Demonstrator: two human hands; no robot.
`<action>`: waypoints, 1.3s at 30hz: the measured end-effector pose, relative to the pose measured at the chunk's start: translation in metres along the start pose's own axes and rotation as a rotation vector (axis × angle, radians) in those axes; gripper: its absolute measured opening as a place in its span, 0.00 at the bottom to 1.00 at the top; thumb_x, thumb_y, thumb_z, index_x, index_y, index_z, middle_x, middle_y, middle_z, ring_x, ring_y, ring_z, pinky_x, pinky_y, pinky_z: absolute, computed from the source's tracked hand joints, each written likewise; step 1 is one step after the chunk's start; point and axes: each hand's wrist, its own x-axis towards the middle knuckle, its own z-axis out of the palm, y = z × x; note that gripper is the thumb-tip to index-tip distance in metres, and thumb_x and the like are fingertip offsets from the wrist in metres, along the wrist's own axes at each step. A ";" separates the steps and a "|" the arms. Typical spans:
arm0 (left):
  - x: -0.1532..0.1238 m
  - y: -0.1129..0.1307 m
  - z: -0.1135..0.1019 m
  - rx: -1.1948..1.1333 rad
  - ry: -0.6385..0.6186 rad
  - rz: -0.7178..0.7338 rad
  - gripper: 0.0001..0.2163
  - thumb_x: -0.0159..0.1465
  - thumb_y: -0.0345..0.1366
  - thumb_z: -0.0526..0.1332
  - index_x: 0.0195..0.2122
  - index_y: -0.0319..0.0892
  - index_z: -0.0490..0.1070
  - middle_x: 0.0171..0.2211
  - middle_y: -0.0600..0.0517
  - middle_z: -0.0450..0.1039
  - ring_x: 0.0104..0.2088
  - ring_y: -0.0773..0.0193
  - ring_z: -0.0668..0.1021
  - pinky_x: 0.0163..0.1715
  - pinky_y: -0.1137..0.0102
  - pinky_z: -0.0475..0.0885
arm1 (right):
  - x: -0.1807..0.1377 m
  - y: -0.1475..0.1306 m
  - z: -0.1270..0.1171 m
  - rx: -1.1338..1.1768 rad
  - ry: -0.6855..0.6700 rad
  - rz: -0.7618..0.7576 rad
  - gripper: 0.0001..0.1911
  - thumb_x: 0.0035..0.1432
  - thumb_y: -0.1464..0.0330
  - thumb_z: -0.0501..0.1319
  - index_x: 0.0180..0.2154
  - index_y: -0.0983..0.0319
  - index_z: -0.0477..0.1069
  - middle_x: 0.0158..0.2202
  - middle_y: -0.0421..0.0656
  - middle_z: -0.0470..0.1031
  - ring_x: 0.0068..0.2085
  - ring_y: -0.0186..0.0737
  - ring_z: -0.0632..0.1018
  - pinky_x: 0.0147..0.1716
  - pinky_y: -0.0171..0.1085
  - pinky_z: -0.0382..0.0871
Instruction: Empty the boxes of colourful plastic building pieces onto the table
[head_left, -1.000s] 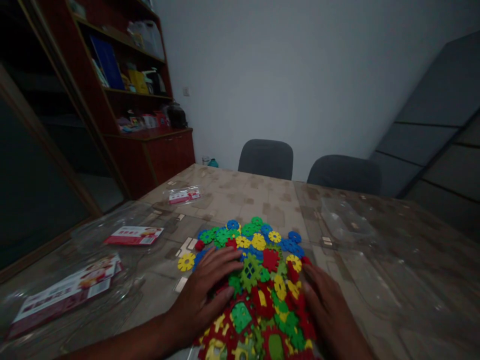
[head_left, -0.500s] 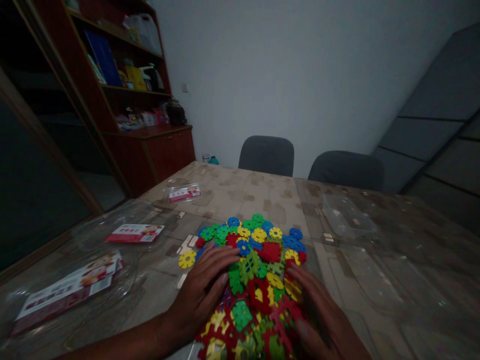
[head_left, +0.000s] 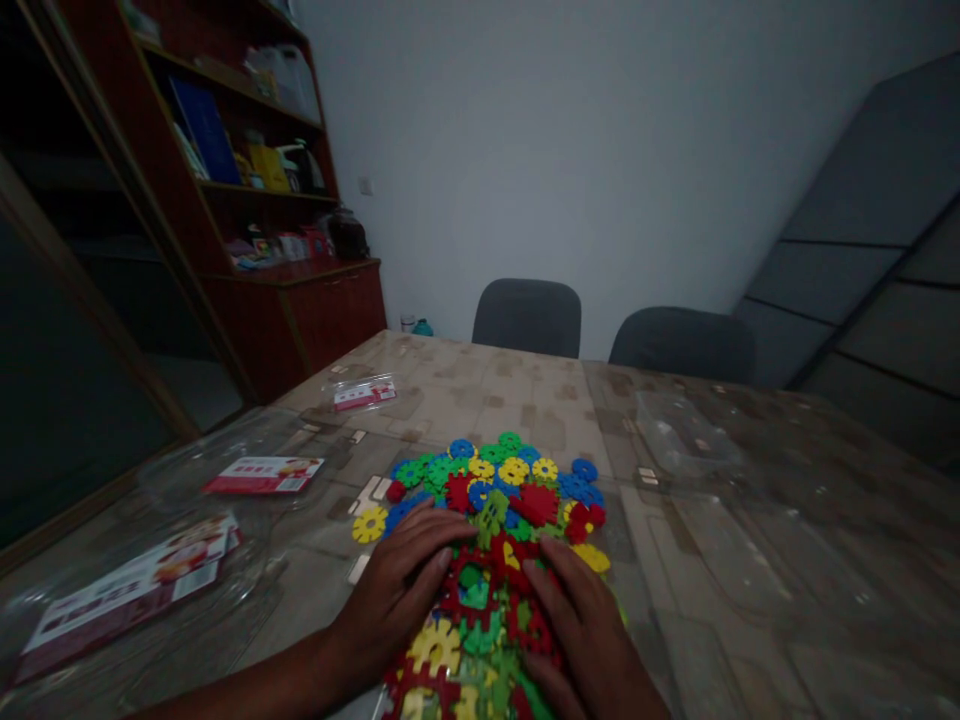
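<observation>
A heap of red, yellow, green and blue plastic building pieces (head_left: 480, 620) lies in front of me. Some are notched squares with cut-outs; at the far side are round slotted discs, such as a yellow disc (head_left: 370, 524) at the left edge. My left hand (head_left: 401, 590) rests against the heap's left side, fingers stretched over the pieces. On the right, my right hand (head_left: 589, 625) lies on the heap with its fingers extended among red pieces. Neither hand visibly grips a piece. Pieces under both palms are hidden.
Clear plastic packages with printed cards (head_left: 266, 475) lie on the left of the patterned table (head_left: 450, 385). An open clear plastic shell (head_left: 686, 435) is on the right. Two dark chairs (head_left: 526, 318) stand beyond the table, and a shelf cabinet (head_left: 300, 310) is at back left.
My right hand has moved left and inward over the heap, and pieces near it have shifted. The left hand stays almost in place. The view has moved slightly.
</observation>
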 end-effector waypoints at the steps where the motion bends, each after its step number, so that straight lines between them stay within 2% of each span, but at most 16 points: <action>1: 0.001 0.001 0.000 -0.009 0.001 -0.005 0.14 0.70 0.32 0.52 0.52 0.52 0.70 0.48 0.54 0.76 0.51 0.61 0.75 0.55 0.62 0.66 | 0.004 0.000 -0.006 0.023 0.005 0.031 0.32 0.64 0.62 0.58 0.66 0.59 0.52 0.64 0.54 0.62 0.61 0.54 0.68 0.52 0.50 0.73; 4: 0.002 0.002 -0.002 -0.017 0.005 -0.018 0.13 0.70 0.32 0.52 0.52 0.51 0.71 0.47 0.54 0.76 0.50 0.61 0.75 0.56 0.62 0.65 | 0.004 0.007 -0.024 0.098 0.012 0.133 0.26 0.65 0.65 0.55 0.63 0.56 0.56 0.63 0.49 0.65 0.60 0.48 0.69 0.54 0.47 0.72; 7: 0.001 0.001 -0.002 -0.005 0.017 -0.007 0.14 0.70 0.31 0.52 0.52 0.52 0.70 0.48 0.54 0.76 0.51 0.61 0.75 0.58 0.60 0.63 | -0.005 0.020 -0.035 0.139 0.023 0.321 0.21 0.67 0.66 0.51 0.61 0.54 0.60 0.60 0.46 0.68 0.60 0.47 0.69 0.56 0.50 0.69; 11: -0.001 -0.001 -0.001 0.035 0.021 0.031 0.16 0.70 0.31 0.51 0.55 0.52 0.67 0.51 0.54 0.75 0.53 0.60 0.74 0.60 0.55 0.60 | -0.012 0.026 -0.025 0.235 0.012 0.591 0.22 0.67 0.61 0.49 0.58 0.60 0.64 0.59 0.50 0.69 0.59 0.50 0.70 0.56 0.54 0.69; 16: 0.000 -0.004 0.001 0.116 -0.027 -0.005 0.18 0.70 0.32 0.51 0.59 0.55 0.63 0.56 0.54 0.71 0.57 0.57 0.71 0.62 0.49 0.57 | 0.002 0.013 -0.015 0.441 -0.068 0.557 0.24 0.67 0.59 0.50 0.62 0.54 0.60 0.66 0.44 0.61 0.65 0.47 0.61 0.62 0.53 0.59; 19: 0.000 -0.003 0.000 0.120 -0.015 -0.008 0.17 0.70 0.33 0.51 0.58 0.54 0.63 0.55 0.54 0.72 0.56 0.57 0.72 0.61 0.49 0.58 | 0.011 0.011 -0.025 0.492 -0.034 0.578 0.23 0.66 0.58 0.50 0.60 0.53 0.63 0.64 0.44 0.63 0.64 0.48 0.63 0.61 0.55 0.60; 24: 0.000 0.001 -0.005 0.137 0.028 0.040 0.17 0.70 0.32 0.50 0.58 0.52 0.63 0.56 0.53 0.71 0.57 0.57 0.71 0.62 0.51 0.57 | 0.009 0.016 -0.030 0.431 0.023 0.606 0.20 0.65 0.59 0.50 0.54 0.55 0.70 0.60 0.47 0.69 0.61 0.50 0.68 0.59 0.57 0.62; 27: 0.004 0.005 -0.010 0.188 -0.035 0.039 0.19 0.70 0.33 0.50 0.61 0.53 0.60 0.60 0.52 0.67 0.60 0.56 0.68 0.63 0.48 0.53 | 0.006 0.016 -0.025 0.424 0.002 0.596 0.21 0.66 0.60 0.50 0.56 0.58 0.68 0.60 0.49 0.68 0.61 0.49 0.68 0.59 0.56 0.63; 31: 0.018 0.010 -0.012 0.245 -0.139 0.038 0.21 0.70 0.36 0.52 0.64 0.55 0.55 0.63 0.52 0.62 0.63 0.53 0.65 0.62 0.44 0.55 | 0.009 0.013 -0.025 0.467 -0.071 0.539 0.21 0.65 0.62 0.50 0.55 0.60 0.69 0.60 0.50 0.69 0.61 0.48 0.69 0.58 0.53 0.65; 35: 0.033 0.016 -0.006 0.259 -0.205 0.057 0.26 0.66 0.39 0.58 0.65 0.52 0.53 0.63 0.47 0.62 0.62 0.46 0.66 0.60 0.40 0.56 | 0.015 0.016 -0.033 0.453 -0.057 0.554 0.19 0.66 0.63 0.49 0.49 0.60 0.74 0.57 0.50 0.72 0.58 0.48 0.71 0.57 0.53 0.66; 39: 0.039 0.019 0.002 0.235 -0.251 0.080 0.28 0.65 0.39 0.61 0.65 0.53 0.53 0.62 0.46 0.64 0.60 0.44 0.68 0.59 0.37 0.56 | 0.010 0.026 -0.037 0.380 -0.015 0.599 0.18 0.65 0.62 0.51 0.49 0.61 0.73 0.54 0.52 0.74 0.55 0.50 0.73 0.56 0.55 0.67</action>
